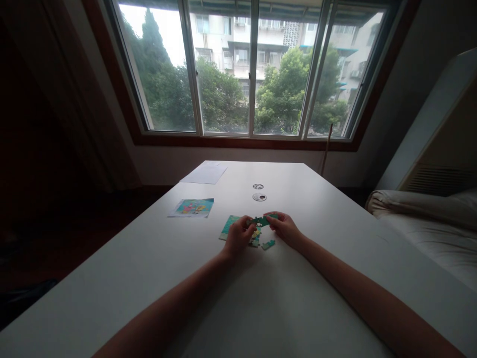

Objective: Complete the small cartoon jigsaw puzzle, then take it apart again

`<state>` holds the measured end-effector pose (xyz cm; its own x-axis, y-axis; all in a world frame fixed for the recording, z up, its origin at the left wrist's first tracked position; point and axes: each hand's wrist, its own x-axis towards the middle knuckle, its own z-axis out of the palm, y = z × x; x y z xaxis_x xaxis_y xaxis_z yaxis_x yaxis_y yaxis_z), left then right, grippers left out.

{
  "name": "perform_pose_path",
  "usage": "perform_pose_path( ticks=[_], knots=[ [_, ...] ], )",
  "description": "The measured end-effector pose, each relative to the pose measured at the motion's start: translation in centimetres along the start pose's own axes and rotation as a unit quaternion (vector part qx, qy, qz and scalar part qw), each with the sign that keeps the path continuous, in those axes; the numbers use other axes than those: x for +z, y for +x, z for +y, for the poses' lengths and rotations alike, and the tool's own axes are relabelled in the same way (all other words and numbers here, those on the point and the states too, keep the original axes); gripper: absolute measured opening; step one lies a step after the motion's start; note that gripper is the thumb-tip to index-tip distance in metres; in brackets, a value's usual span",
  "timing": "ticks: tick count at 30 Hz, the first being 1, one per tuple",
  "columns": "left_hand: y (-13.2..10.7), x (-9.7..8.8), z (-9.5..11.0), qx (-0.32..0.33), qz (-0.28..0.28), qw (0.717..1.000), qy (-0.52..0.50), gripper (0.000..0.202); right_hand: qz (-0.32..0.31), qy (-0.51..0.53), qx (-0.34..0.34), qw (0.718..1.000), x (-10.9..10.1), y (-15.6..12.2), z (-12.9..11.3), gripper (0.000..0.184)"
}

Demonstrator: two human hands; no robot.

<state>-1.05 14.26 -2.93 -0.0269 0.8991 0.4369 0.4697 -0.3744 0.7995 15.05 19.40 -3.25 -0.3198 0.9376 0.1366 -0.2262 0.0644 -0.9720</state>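
A partly joined jigsaw puzzle (228, 226), mostly green with some yellow, lies flat on the white table (298, 298). My left hand (239, 233) is closed above it and covers much of its middle. A green strip of joined puzzle pieces (262, 221) is raised between my hands. The left thumb and fingers pinch its left end, while my right hand (283, 226) pinches the right end. Just below the strip, a loose green puzzle piece (268, 244) rests apart on the table.
A colourful picture sheet (194, 208) lies left of the puzzle, with a white paper (204, 174) behind it. Two round black-and-white discs (259, 197) sit beyond my hands. A cushioned seat (421, 214) stands to the right, and a window (249, 74) is ahead.
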Motion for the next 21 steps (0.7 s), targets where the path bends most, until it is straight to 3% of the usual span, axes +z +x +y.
perform_pose_path(
  ticks=[4, 8, 12, 17, 21],
  knots=[
    [0.16, 0.03, -0.41, -0.017, -0.006, 0.997, -0.077, 0.018, -0.018, -0.049, -0.007, 0.999, -0.06, -0.25, -0.24, 0.031],
    [0.16, 0.14, -0.17, 0.008, -0.017, 0.998, -0.055, 0.021, -0.046, -0.116, -0.027, 0.992, 0.03, -0.49, -0.65, 0.03],
    [0.26, 0.13, 0.0, 0.02, -0.022, 0.999, -0.042, 0.022, -0.031, -0.145, -0.05, 0.988, 0.18, -0.35, -0.49, 0.027],
    [0.5, 0.12, -0.21, 0.0, 0.021, 0.998, -0.052, 0.024, -0.01, -0.156, -0.052, 0.986, 0.25, -0.22, -0.15, 0.028],
    [0.43, 0.18, -0.28, 0.007, 0.005, 0.998, -0.056, 0.024, -0.014, -0.172, -0.073, 0.982, 0.26, -0.44, -0.4, 0.029]
  ],
)
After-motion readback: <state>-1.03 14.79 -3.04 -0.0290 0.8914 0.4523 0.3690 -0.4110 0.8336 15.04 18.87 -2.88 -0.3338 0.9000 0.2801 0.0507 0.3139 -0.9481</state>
